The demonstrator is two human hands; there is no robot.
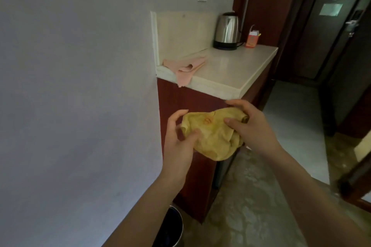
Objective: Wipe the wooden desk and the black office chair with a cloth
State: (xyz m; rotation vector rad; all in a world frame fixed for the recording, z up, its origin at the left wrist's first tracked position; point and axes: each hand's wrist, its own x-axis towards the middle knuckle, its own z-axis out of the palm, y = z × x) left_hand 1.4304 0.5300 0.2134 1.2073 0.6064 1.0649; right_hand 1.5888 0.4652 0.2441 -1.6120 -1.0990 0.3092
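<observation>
Crumpled yellow cloth (212, 136), left hand (178, 142) and right hand (251, 126) fingers curled, pinching its edges

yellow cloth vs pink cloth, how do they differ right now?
The yellow cloth is bunched up in mid-air, gripped by the left hand and right hand; the pink cloth lies untouched on the countertop, one corner hanging over its front edge. Yellow looks bulkier and crumpled; pink lies flatter, loosely folded. Both are soft rags.

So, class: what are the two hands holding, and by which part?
A crumpled yellow cloth: left hand pinches its left edge, right hand grips its upper right end.
</observation>
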